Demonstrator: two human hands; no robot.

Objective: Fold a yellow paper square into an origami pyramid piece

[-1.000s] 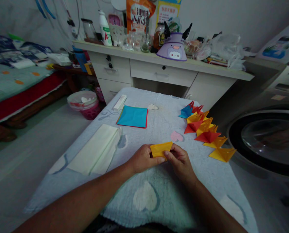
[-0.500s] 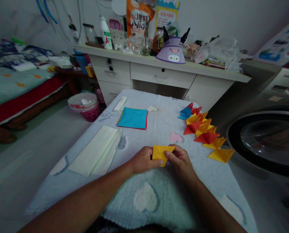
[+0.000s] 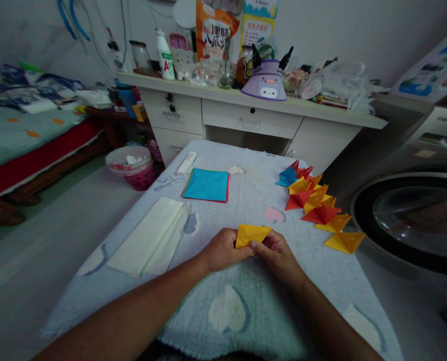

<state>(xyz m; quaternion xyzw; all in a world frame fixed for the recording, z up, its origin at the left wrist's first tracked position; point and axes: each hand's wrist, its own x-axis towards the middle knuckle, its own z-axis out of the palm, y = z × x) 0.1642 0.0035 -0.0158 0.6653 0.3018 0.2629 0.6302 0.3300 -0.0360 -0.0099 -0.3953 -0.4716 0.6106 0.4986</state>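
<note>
Between my two hands is a folded yellow origami paper (image 3: 252,233), held above the cloth-covered table (image 3: 242,200). My left hand (image 3: 225,250) grips its left side, thumb along the lower edge. My right hand (image 3: 274,250) pinches the lower right part, its thumb tip meeting the left thumb in front of the paper. The fingers behind the paper are hidden. Farther back lies a stack of square paper (image 3: 205,184), blue on top with red showing at the edge. To the right, several folded paper pieces (image 3: 321,214) in yellow, red and blue stand in an overlapping row.
A folded whitish cloth or paper bag (image 3: 150,235) lies on the left, with a small white box (image 3: 187,163) beyond it. Behind the table stands a cluttered white desk (image 3: 227,118). A washing machine (image 3: 415,150) is at right; a pink bin (image 3: 139,175) stands on the floor at left.
My right thumb has slid down and left to the paper's lower edge. The paper's lower part is now folded or tilted out of view, so less of it shows.
</note>
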